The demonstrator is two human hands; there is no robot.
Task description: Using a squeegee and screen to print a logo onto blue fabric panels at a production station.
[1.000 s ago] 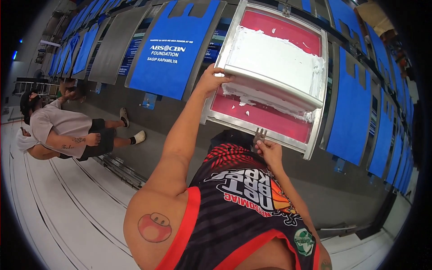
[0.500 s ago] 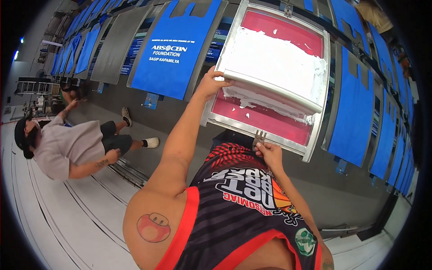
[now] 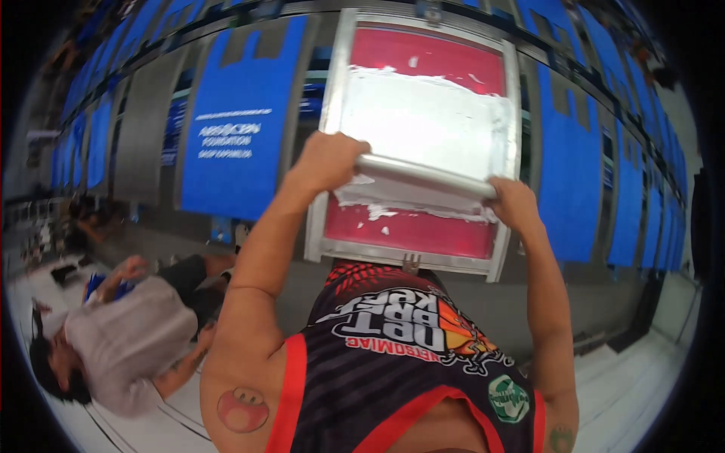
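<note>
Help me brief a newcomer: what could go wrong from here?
Unequal pressure from the left hand and right hand, gripping opposite ends, could make the silver metal bar streak the white paste. The grey pronged metal piece by the silver rectangular metal frame might snag the black-and-red sleeveless shirt.

White print point(image 3: 229, 140) marks the flat blue bag point(image 3: 243, 83) left of the metal-framed red screen point(image 3: 445, 235). Below the screen, the black, red-trimmed sleeveless jersey point(image 3: 362, 381) bears white-and-red lettering point(image 3: 408, 337) plus a green badge point(image 3: 509, 399).
</note>
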